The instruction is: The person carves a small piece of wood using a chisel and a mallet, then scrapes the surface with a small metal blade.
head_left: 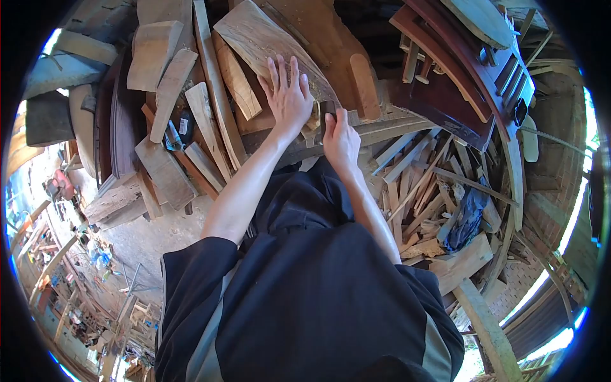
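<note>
A pale, wide wooden board (254, 32) with visible grain lies slanted on the workbench. My left hand (291, 99) rests flat on its lower part, fingers spread. Beside it, my right hand (342, 140) is closed around a dark, narrow block-like tool (327, 109) at the board's near end. The fingers cover part of this tool, so its exact kind does not show. A shorter wood piece (238, 79) lies to the left of the board, and a rounded brown strip (364, 86) lies to the right.
More cut boards (156, 54) lean at the left, near a small dark bottle (185, 124). Reddish-brown furniture parts (445, 60) are stacked at the upper right. Below them, offcuts (423, 204) and a dark plastic bag (468, 213) lie heaped on the floor.
</note>
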Tool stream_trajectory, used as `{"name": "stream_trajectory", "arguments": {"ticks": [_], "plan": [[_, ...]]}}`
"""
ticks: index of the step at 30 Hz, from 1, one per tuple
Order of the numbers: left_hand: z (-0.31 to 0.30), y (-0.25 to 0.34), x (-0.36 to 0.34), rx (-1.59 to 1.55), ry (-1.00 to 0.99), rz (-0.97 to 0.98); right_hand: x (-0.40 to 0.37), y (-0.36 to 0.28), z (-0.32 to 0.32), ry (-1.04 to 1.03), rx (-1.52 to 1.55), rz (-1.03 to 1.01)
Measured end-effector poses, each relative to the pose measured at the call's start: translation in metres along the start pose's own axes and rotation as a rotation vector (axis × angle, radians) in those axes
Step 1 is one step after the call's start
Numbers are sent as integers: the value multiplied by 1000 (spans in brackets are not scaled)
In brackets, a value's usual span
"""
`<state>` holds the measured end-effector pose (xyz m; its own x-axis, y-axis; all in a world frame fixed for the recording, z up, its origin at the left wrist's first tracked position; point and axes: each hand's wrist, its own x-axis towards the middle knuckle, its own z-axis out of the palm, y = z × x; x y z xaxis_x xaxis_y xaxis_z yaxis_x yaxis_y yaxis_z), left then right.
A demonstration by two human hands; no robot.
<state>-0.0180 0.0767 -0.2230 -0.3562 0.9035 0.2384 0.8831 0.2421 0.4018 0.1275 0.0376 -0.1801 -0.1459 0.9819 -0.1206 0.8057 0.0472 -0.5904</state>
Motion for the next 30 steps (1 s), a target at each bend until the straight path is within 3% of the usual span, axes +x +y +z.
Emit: {"name": "stream_trajectory", "arguments": {"ticks": [10,13,21,26,30], "plan": [[5,-1,1,9,-26,-2,29,2,12,69,-97,-141],[2,2,1,-5,8,5,1,10,4,-16,-37,-27],[2,1,0,-31,-49,12,34,0,12,62,-129,-158],[2,2,1,-37,2,-39,-1,8,0,-1,-31,-114],[3,1,0,-55,-22,-13,38,1,12,31,-89,-141]]}}
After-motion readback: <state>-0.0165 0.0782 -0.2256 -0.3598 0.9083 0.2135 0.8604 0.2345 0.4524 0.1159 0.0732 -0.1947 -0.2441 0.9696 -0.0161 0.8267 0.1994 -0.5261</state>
